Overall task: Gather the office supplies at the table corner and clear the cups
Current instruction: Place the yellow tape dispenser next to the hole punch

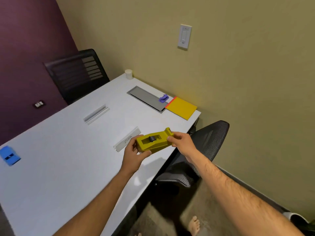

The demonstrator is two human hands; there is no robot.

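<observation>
A person holds a yellow plastic tape dispenser point(154, 141) in the air above the near edge of a white table point(59, 159), the left hand point(134, 153) clamped on its blunt end and the right hand point(179, 139) pinching its cutter end. Beyond the grip, at the table corner, a yellow notepad with a red spine point(181, 108) lies beside a small purple stapler point(163, 98); farther off stands a white paper cup point(128, 74). Well to the left of the grip sits a blue plastic block point(9, 155). The gathering step appears to be in hand: the next move likely calls for carrying the dispenser forward and setting it down by the notepad.
</observation>
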